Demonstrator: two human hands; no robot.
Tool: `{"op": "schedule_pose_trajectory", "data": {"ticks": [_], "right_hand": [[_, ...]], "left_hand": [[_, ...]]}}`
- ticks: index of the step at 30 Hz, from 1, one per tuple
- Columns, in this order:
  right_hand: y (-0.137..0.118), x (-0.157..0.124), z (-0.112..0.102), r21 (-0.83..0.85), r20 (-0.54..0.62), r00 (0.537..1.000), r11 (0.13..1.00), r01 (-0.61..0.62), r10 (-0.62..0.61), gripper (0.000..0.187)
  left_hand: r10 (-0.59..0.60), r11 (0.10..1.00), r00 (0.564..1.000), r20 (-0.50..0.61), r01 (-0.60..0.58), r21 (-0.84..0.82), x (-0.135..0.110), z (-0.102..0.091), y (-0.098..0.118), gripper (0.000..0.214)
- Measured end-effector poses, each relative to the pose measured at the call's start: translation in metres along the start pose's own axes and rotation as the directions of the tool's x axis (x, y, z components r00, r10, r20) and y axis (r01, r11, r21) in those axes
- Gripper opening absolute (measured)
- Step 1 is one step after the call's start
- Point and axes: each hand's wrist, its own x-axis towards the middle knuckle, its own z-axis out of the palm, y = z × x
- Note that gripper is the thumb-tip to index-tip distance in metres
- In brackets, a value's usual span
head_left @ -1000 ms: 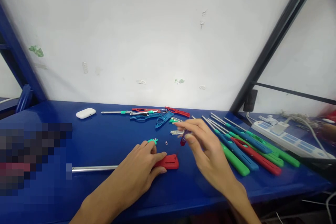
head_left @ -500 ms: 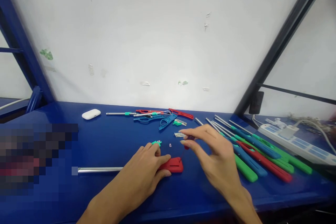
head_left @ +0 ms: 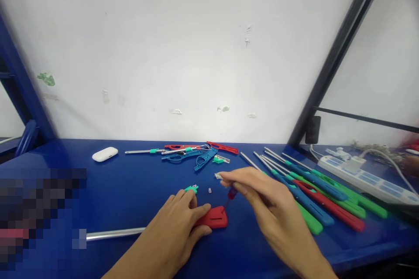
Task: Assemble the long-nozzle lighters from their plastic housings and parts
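Note:
A red long-nosed lighter (head_left: 214, 219) lies on the blue table, its metal tube (head_left: 114, 234) pointing left. My left hand (head_left: 176, 226) is closed over its middle and hides that part. In my right hand (head_left: 266, 200) is a small screwdriver (head_left: 232, 192) with a dark red handle, tilted so its thin shaft meets the lighter's right end. A green trigger piece (head_left: 192, 188) shows just beyond my left fingers. Past the lighter sits a tiny pale part (head_left: 210, 190). Near my right fingertips lies a small whitish part (head_left: 218, 176), partly covered.
Several assembled lighters (head_left: 314, 192) lie fanned out at the right, beside a white power strip (head_left: 369, 178). Loose blue shell halves (head_left: 205, 159), a red shell half (head_left: 222, 147) and a green part (head_left: 220, 160) lie at the back. A white case (head_left: 105, 154) is at the left.
My right hand has lowered and turned the screwdriver, so its shaft now slants onto the lighter's end. My left hand keeps its hold. The view has tilted slightly.

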Motion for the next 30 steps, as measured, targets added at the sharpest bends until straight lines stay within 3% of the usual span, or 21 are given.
{"op": "schedule_pose_trajectory", "data": {"ticks": [4,9,13,19,21,23,25,28,30], "right_hand": [[-0.002,0.0,0.0,-0.117,-0.187,0.982,0.993,-0.014,-0.009,0.015],[-0.004,-0.001,-0.004,-0.003,-0.012,0.998,0.998,-0.061,0.061,0.035],[-0.004,0.0,-0.002,-0.04,-0.099,0.993,0.997,-0.072,0.068,0.027],[-0.008,0.003,-0.005,-0.024,-0.084,0.996,0.999,-0.042,0.04,0.021],[-0.008,0.003,-0.014,-0.008,-0.155,0.984,0.996,-0.091,0.089,0.013],[-0.005,0.003,-0.027,0.0,-0.282,0.942,0.982,-0.187,0.179,0.003],[0.003,0.003,-0.039,-0.019,-0.346,0.891,0.948,-0.318,0.292,0.018],[0.023,0.004,-0.052,-0.066,-0.272,0.852,0.875,-0.48,0.447,0.03],[0.038,0.003,-0.055,-0.167,-0.182,0.83,0.815,-0.555,0.527,0.027]], "left_hand": [[-0.009,1.0,1.0,0.003,0.009,-0.003,0.001,0.001,0.0,0.029],[-0.02,1.0,0.999,0.049,0.021,-0.023,0.003,-0.003,0.003,0.026],[-0.022,1.0,0.998,0.061,0.023,-0.017,0.005,-0.008,0.008,0.02],[-0.025,1.0,0.996,0.081,0.025,0.009,0.004,-0.009,0.007,0.018],[-0.025,1.0,0.996,0.085,0.025,0.004,0.003,-0.009,0.006,0.021],[-0.03,1.0,0.996,0.089,0.03,0.002,0.004,-0.01,0.007,0.021],[-0.041,0.999,0.994,0.103,0.04,0.01,0.005,-0.013,0.01,0.017],[-0.066,0.997,0.988,0.139,0.06,0.042,0.007,-0.019,0.017,0.018],[-0.071,0.995,0.984,0.161,0.058,0.086,0.007,-0.021,0.02,0.022]]}}
